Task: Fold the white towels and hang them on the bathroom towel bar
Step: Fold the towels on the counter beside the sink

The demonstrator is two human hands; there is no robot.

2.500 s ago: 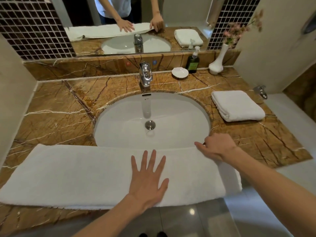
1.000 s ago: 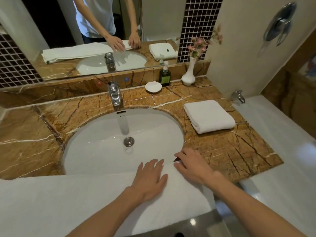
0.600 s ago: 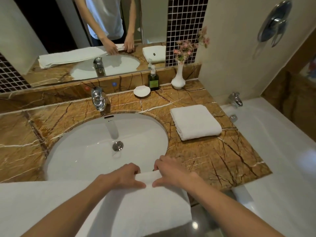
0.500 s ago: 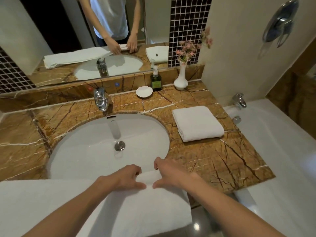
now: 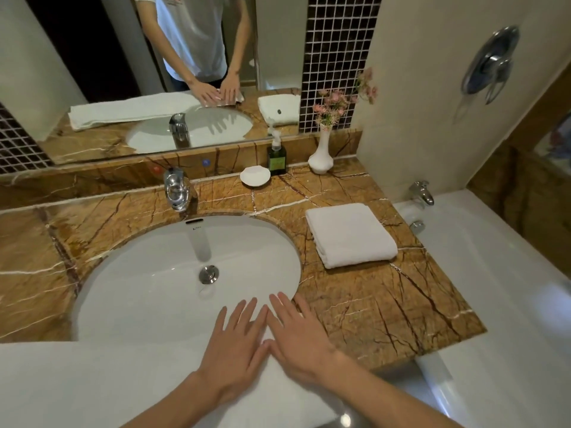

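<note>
Head view: the left hand [image 5: 234,350] and right hand [image 5: 301,338] lie flat side by side, fingers straight, grasping nothing. They press the right end of the long towel [image 5: 92,381], which stretches off to their left along the near edge of the counter [image 5: 386,310]. The sink [image 5: 154,273] is just past the fingertips. A folded towel [image 5: 350,234] sits beyond to the right, well apart.

Bare forearms [image 5: 386,393], white T-shirt [image 5: 194,35] — short-sleeved, in mirror

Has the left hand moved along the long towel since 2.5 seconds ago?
Yes. The left hand has shifted right along the long towel, from below the sink drain to beside the right hand.
</note>
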